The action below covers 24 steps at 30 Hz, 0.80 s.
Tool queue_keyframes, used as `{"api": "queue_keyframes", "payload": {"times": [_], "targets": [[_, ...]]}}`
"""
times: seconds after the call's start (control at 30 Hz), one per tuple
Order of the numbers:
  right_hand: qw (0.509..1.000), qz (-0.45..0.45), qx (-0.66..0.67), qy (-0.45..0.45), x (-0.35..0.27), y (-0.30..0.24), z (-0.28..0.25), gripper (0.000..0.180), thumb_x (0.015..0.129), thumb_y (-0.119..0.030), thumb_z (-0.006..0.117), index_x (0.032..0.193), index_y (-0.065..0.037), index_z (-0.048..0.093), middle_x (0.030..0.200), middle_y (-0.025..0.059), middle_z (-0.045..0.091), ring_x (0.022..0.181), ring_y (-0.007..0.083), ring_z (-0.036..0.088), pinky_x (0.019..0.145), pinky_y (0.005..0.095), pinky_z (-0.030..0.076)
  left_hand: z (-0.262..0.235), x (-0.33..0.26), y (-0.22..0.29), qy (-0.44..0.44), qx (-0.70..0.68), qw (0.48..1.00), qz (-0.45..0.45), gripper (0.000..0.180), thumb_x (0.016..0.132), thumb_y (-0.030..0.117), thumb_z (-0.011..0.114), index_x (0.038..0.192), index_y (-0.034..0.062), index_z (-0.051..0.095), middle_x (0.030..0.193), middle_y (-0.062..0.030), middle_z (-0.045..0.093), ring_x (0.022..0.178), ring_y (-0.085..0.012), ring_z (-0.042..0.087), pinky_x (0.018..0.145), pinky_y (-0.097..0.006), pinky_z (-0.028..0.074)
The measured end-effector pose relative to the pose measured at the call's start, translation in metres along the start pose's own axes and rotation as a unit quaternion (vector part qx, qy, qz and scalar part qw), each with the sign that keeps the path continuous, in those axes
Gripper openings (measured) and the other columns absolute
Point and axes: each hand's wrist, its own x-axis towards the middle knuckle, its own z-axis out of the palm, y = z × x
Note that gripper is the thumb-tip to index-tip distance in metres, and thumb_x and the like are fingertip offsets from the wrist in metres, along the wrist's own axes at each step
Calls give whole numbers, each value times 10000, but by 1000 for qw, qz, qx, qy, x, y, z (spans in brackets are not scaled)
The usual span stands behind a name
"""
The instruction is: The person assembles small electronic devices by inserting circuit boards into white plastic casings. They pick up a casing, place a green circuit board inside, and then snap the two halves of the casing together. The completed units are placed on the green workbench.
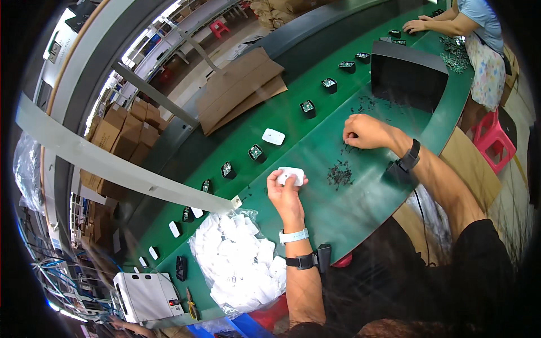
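The person wears a black short-sleeved shirt, a pale band and a black strap with a dark box on the left wrist, and another black strap on the right wrist.

I look through 1 wide fisheye lens, the left of 2 on my head. It faces down and ahead from close above my left hand and right hand, taking in the green bench toward a farther co-worker.
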Motion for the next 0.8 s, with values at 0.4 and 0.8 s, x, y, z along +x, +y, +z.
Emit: {"api": "queue_keyframes", "payload": {"times": [0.4, 0.8], "targets": [[984, -79, -81, -134, 26, -3, 9, 125, 771, -106, 600, 757, -26, 695, 797, 129, 660, 835, 314, 639, 759, 407, 531, 6, 0, -5, -36, 72, 997, 7, 549, 854, -46, 691, 1348, -23, 455, 994, -111, 701, 821, -120, 668, 609, -228, 512], [954, -203, 208, 71, 56, -78, 44, 96, 742, -32, 697, 810, -12, 631, 793, 72, 626, 768, 250, 583, 667, 361, 499, 5, 0, 2, -68, 105, 992, -11, 512, 877, -83, 651, 1363, -83, 490, 1091, -135, 693, 998, -151, 664, 865, -266, 538]]}}
